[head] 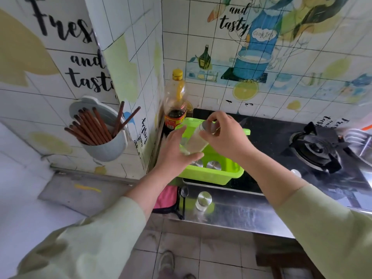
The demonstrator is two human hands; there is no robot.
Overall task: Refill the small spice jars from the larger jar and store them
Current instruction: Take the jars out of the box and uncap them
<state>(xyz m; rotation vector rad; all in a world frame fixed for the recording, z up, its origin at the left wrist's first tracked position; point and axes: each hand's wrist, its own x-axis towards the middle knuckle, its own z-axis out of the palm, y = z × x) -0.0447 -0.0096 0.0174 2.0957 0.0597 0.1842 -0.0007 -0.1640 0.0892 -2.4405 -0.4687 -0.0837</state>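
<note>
A clear glass jar (194, 142) with a pale filling is held tilted above a lime-green plastic basket (231, 174). My left hand (175, 156) cups the jar's base from below. My right hand (223, 135) pinches its silver lid (208, 125) at the upper end. Two silver jar lids (205, 164) show inside the basket near its front wall. Another small glass jar with a silver lid (203, 200) stands alone on the steel counter in front of the basket. A spoon (184, 195) lies just left of it.
A soy sauce bottle (175, 101) with a yellow cap stands in the tiled corner behind the basket. A black gas hob (318, 148) fills the right side. A pink cloth (168, 198) lies at the counter's left edge. A wall cup of chopsticks (100, 129) hangs on the left.
</note>
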